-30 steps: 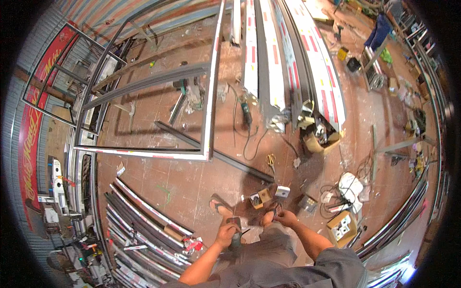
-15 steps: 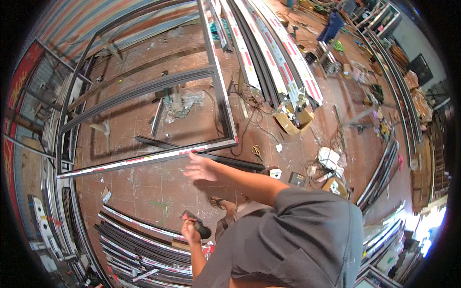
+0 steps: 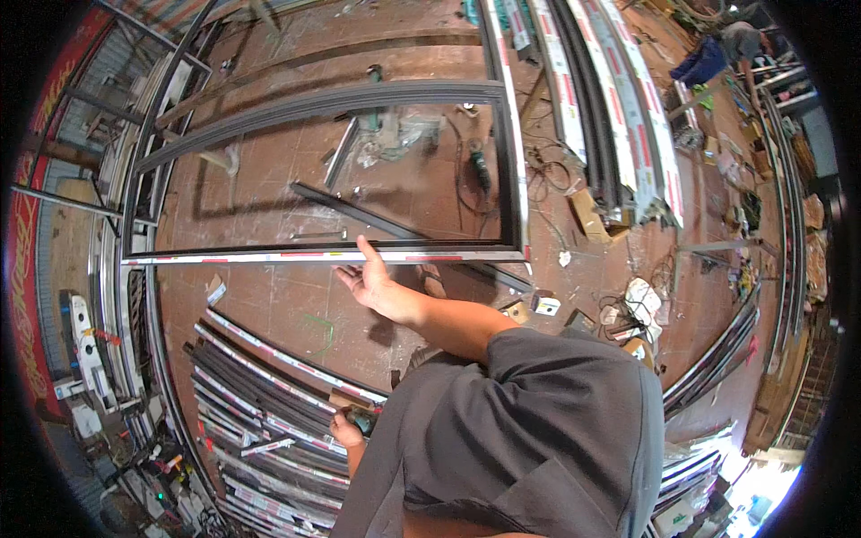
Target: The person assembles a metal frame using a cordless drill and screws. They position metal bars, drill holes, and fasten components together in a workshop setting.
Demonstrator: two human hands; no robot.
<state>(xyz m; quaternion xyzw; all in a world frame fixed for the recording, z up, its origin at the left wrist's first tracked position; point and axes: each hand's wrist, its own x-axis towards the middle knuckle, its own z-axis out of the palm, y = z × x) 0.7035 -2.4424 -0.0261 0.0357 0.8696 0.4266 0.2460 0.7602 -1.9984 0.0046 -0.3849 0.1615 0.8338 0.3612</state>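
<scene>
1. Head view, workshop floor: a person in a dark grey shirt (image 3: 529, 421) works over a large rectangular metal frame (image 3: 513, 179), dark with red-and-white tape, which spans 9 to 12 o'clock from the picture's centre.

2. Right hand (image 3: 366, 285), just off centre toward 9 o'clock, reaches the frame's lower rail (image 3: 448, 252), its thumb crossing the rail and its other fingers spread below it. Whether they press on the metal cannot be told.

3. Left hand (image 3: 345, 430), at 7 o'clock, is wrapped around a dark handheld power tool (image 3: 362, 420), fingers curled on its body; the sleeve side hides part of the grip.

4. Beneath the frame, a dark metal bar (image 3: 350, 211) lies slantwise on the tiled floor (image 3: 269, 314), running from 11 toward 4 o'clock. A corded power tool (image 3: 480, 166) lies at 1 o'clock.

5. Long taped profiles (image 3: 619, 117) stretch between 1 and 2 o'clock, near an open cardboard box (image 3: 589, 215). More profiles (image 3: 269, 394) are stacked at 8 o'clock.

6. Well apart, at 2 o'clock, a co-worker (image 3: 743, 45) bends forward.
</scene>
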